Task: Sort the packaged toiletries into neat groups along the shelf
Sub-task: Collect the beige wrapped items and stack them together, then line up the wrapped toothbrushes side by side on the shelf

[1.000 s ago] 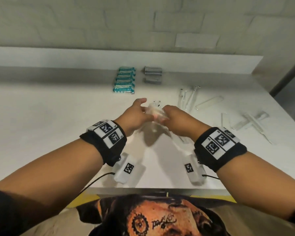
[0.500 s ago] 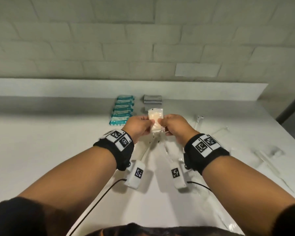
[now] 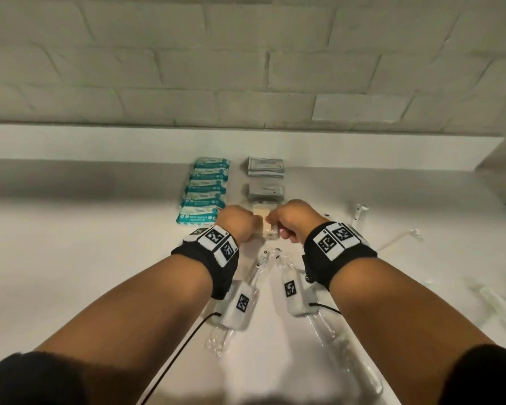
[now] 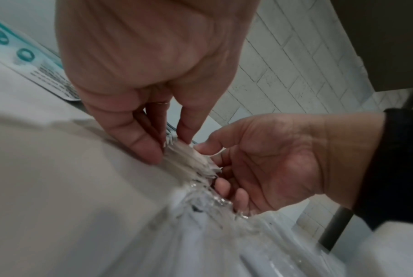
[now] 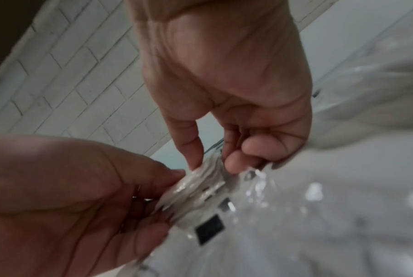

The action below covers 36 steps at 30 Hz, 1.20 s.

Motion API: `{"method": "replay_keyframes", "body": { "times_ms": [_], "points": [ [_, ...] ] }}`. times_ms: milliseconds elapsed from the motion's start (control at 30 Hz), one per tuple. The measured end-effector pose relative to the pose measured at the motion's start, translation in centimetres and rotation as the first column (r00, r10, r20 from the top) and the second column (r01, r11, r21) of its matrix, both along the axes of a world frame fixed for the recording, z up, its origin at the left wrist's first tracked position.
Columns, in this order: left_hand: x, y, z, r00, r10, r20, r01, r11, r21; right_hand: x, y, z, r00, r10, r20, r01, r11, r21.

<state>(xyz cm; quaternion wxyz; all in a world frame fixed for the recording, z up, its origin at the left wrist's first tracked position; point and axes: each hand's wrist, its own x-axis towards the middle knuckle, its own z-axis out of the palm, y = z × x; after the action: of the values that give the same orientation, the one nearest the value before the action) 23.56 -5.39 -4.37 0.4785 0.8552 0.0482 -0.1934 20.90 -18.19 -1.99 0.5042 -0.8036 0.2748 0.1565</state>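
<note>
A small stack of clear packets with cream contents (image 3: 264,220) sits low over the white shelf (image 3: 85,244), just in front of two piles of grey sachets (image 3: 265,190). My left hand (image 3: 247,226) pinches the stack's left side and my right hand (image 3: 275,223) pinches its right side. The left wrist view shows my left hand (image 4: 168,148) closing thumb and fingers on the packets (image 4: 188,163). In the right wrist view my right hand (image 5: 212,165) nips the same packets (image 5: 200,187). A row of teal wipe packs (image 3: 205,191) lies to the left.
Several clear-wrapped long items lie loose on the shelf: some under my forearms (image 3: 257,266), others to the right (image 3: 403,238). A raised white ledge (image 3: 100,141) and a brick wall (image 3: 246,68) close off the back. The shelf ends at the right (image 3: 497,176).
Both hands carried the cream packet stack forward, away from me, and lowered it to just in front of the grey sachets. The view tilted up towards the wall.
</note>
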Motion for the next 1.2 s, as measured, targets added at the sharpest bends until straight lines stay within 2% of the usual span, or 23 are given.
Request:
{"method": "replay_keyframes", "body": {
  "times_ms": [133, 233, 300, 367, 400, 433, 500, 533, 567, 633, 667, 700, 733, 833, 900, 1067, 1167, 1200],
  "points": [
    [-0.6, 0.1, 0.6, 1.000, -0.003, 0.003, 0.003, 0.999, -0.044, -0.3, -0.2, -0.2, 0.999, 0.035, 0.003, -0.035, 0.999, -0.008],
    [-1.6, 0.7, 1.3, 1.000, -0.006, 0.010, 0.007, 0.999, -0.041, -1.0, -0.9, 0.4, 0.997, 0.038, 0.066, -0.043, 0.996, 0.075],
    [-2.8, 1.3, 2.2, 1.000, -0.001, -0.013, 0.001, 0.999, -0.052, -2.4, -1.9, 1.0, 0.992, 0.052, 0.116, -0.060, 0.996, 0.071],
    [-4.1, 2.4, 2.7, 0.996, -0.079, -0.048, 0.080, 0.996, 0.025, -4.2, -3.2, 1.5, 0.983, 0.100, 0.154, -0.099, 0.995, -0.010],
    [-5.0, 2.9, 3.1, 0.985, -0.159, -0.071, 0.165, 0.982, 0.096, -5.1, -3.7, 1.6, 0.979, 0.138, 0.150, -0.131, 0.990, -0.058],
    [-6.0, 3.2, 3.3, 0.963, -0.253, -0.087, 0.265, 0.947, 0.180, -6.1, -4.0, 1.8, 0.974, 0.186, 0.132, -0.174, 0.980, -0.099],
    [-7.9, 3.5, 3.5, 0.899, -0.426, -0.104, 0.432, 0.818, 0.379, -7.4, -4.2, 1.9, 0.945, 0.313, 0.091, -0.292, 0.938, -0.186],
    [-9.1, 3.5, 3.6, 0.874, -0.473, -0.106, 0.467, 0.761, 0.450, -8.2, -4.2, 2.1, 0.909, 0.411, 0.075, -0.381, 0.889, -0.255],
    [-10.1, 3.6, 3.8, 0.863, -0.498, -0.091, 0.472, 0.726, 0.501, -8.8, -4.1, 2.3, 0.842, 0.538, 0.035, -0.492, 0.794, -0.357],
    [-11.9, 3.8, 3.5, 0.854, -0.516, -0.068, 0.464, 0.694, 0.550, -10.5, -3.8, 2.2, 0.660, 0.744, -0.106, -0.654, 0.499, -0.569],
    [-12.3, 4.0, 3.1, 0.854, -0.513, -0.080, 0.466, 0.689, 0.555, -11.1, -3.6, 1.8, 0.580, 0.797, -0.171, -0.681, 0.358, -0.638],
    [-12.9, 4.1, 2.9, 0.859, -0.504, -0.086, 0.462, 0.694, 0.552, -11.9, -3.6, 1.4, 0.529, 0.823, -0.208, -0.674, 0.257, -0.693],
    [-13.2, 4.2, 2.7, 0.866, -0.488, -0.105, 0.461, 0.701, 0.544, -12.5, -3.7, 0.9, 0.498, 0.841, -0.210, -0.646, 0.198, -0.737],
    [-14.2, 4.5, 2.7, 0.867, -0.488, -0.099, 0.463, 0.718, 0.520, -14.1, -3.8, 1.1, 0.422, 0.891, -0.169, -0.525, 0.087, -0.847],
    [-14.9, 4.3, 2.9, 0.865, -0.493, -0.096, 0.469, 0.726, 0.503, -15.4, -3.8, 1.6, 0.345, 0.923, -0.168, -0.462, 0.012, -0.887],
    [-15.3, 3.7, 2.7, 0.901, -0.429, -0.071, 0.416, 0.802, 0.429, -16.6, -3.5, 0.3, 0.216, 0.958, -0.188, -0.415, -0.084, -0.906],
    [-14.7, 3.5, 3.2, 0.939, -0.342, -0.047, 0.338, 0.882, 0.328, -15.4, -3.1, 1.2, 0.186, 0.974, -0.131, -0.361, -0.057, -0.931],
    [-14.9, 3.2, 3.0, 0.953, -0.302, -0.033, 0.299, 0.916, 0.268, -16.0, -3.2, 1.5, 0.223, 0.967, -0.126, -0.375, -0.035, -0.927]
  ]
}}
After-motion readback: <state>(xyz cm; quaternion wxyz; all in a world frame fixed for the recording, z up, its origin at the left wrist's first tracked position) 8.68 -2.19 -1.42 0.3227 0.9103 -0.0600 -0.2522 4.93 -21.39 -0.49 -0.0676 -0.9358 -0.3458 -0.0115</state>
